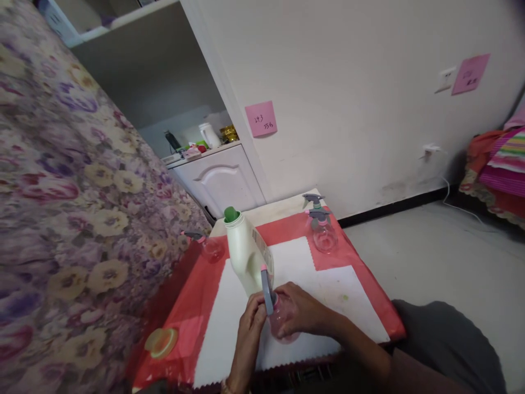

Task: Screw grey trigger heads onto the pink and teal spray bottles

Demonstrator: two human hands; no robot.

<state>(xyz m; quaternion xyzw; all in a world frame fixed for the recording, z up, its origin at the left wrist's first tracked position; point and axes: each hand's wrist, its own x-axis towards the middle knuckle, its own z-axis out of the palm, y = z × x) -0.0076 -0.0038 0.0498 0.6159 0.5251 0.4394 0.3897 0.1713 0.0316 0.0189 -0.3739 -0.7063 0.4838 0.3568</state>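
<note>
A clear pink spray bottle with a grey trigger head is between my two hands, low over the white cloth. My right hand wraps round the bottle's body from the right. At its neck, on the left, my left hand has its fingers closed on the trigger head. Just behind stands a large pale green jug, uncapped, with a green spout in its mouth. Near the table's front left lies a round, yellowish see-through cap.
Two more spray bottles stand at the table's back right, one behind the other. Another spray bottle is at the left edge, by a floral curtain. Red cloth and white cloth cover the table. A wall rises behind.
</note>
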